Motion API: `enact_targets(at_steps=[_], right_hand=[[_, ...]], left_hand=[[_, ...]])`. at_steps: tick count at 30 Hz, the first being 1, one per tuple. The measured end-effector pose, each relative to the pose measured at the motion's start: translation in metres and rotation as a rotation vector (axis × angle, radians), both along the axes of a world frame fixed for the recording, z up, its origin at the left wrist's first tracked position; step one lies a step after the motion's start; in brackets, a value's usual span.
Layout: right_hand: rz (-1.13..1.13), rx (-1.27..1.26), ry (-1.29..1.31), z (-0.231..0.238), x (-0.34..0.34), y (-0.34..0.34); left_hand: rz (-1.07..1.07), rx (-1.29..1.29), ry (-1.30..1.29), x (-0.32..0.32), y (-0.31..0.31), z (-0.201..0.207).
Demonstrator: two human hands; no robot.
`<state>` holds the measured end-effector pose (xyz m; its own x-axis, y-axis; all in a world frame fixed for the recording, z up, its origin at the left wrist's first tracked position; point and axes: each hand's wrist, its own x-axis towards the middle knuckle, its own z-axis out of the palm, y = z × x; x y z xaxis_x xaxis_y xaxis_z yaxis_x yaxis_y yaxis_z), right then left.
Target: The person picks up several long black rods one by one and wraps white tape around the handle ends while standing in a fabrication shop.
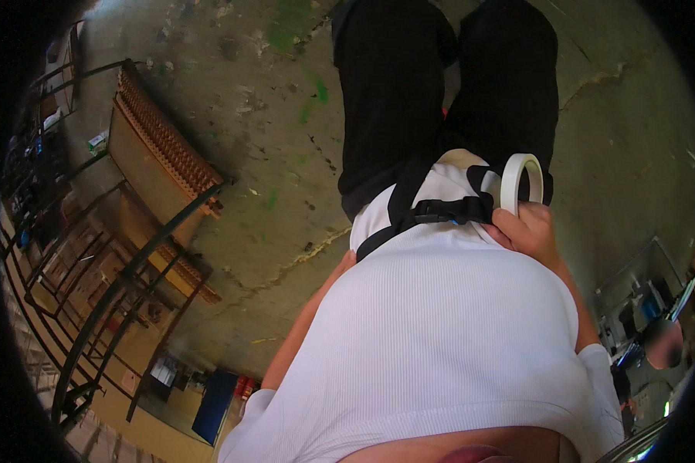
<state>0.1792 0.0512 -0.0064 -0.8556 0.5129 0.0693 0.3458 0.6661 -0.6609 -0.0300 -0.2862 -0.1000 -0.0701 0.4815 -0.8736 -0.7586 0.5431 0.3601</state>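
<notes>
My right hand (527, 228) is closed at my waist, gripping the lower edge of a roll of white tape (510, 185). The roll stands up on its edge, with its hollow core showing. Right beside these fingers is a black strap with a plastic buckle (448, 210), fastened across my white shirt (440, 324). Only a sliver of my left hand (346, 265) shows at the left side of my waist, against the shirt. Its fingers are hidden behind my body, so what they hold or touch cannot be seen.
Black trousers (390, 100) cover my legs above a stained, cracked concrete floor (278, 177). To the left stands a dark metal frame (123, 285) near wooden panels with ridged edges (166, 143). A blue panel (215, 407) is at lower left. Another person and some equipment (649, 305) are at lower right.
</notes>
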Motion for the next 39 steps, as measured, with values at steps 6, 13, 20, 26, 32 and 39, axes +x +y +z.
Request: enact_targets(at_steps=[6, 13, 20, 26, 32, 39], right_hand=[[0.13, -0.019, 0.135, -0.017, -0.011, 0.01], [0.216, 0.014, 0.305, -0.019, -0.029, 0.016], [0.228, 0.033, 0.243, -0.023, -0.006, 0.011], [0.24, 0.027, 0.094, -0.018, 0.006, 0.01], [0.221, -0.012, 0.091, 0.004, -0.014, 0.033], [-0.095, -0.045, 0.157, 0.009, -0.038, 0.077]], left_hand=[[0.183, 0.012, 0.281, 0.001, 0.004, -0.006], [0.18, -0.104, 0.27, 0.001, 0.083, 0.015], [0.469, -0.114, 0.272, -0.064, 0.028, -0.033], [0.432, 0.147, 0.554, -0.111, 0.139, 0.051], [-0.169, 1.142, 0.78, -0.078, 0.266, 0.17], [-0.008, 1.989, 0.102, 0.008, 0.341, 0.247]])
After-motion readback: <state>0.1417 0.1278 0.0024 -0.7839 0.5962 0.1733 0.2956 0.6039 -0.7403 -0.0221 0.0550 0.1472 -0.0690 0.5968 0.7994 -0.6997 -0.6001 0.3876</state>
